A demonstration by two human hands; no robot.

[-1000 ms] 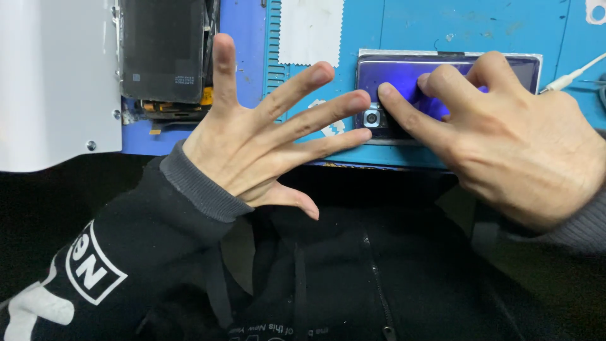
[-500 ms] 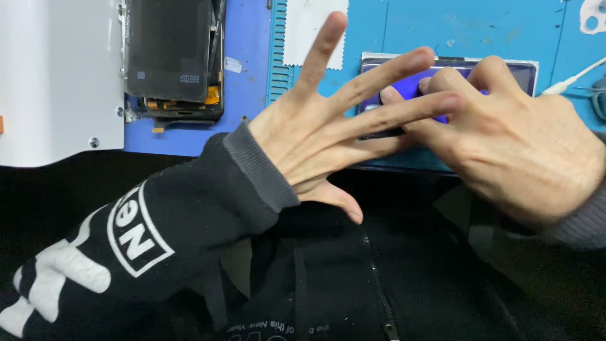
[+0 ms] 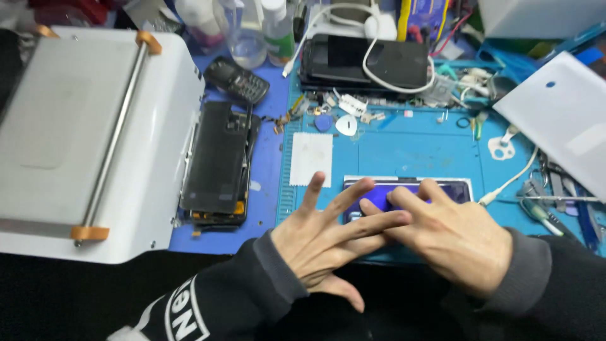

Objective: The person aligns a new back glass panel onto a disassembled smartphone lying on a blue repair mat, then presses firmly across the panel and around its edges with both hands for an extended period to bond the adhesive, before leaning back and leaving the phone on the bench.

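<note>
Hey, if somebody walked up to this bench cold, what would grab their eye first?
Probably the two hands at bottom centre: the left hand with fingers spread and the right hand, both over a purple-screened phone lying on the blue mat. Next, the big white machine filling the left side, with an opened dark phone right beside it. Behind, another dark phone with a white cable draped across it sits among small parts and bottles.

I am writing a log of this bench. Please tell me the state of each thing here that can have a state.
left hand: open, fingers spread, over the purple phone.
right hand: open, fingertips pressing on the purple phone.
purple phone: lying flat on the blue mat, mostly covered.
dismantled phone: opened, lying flat beside the white machine.
white machine: lid down.
black tablet: screen dark, white cable over it.
</note>
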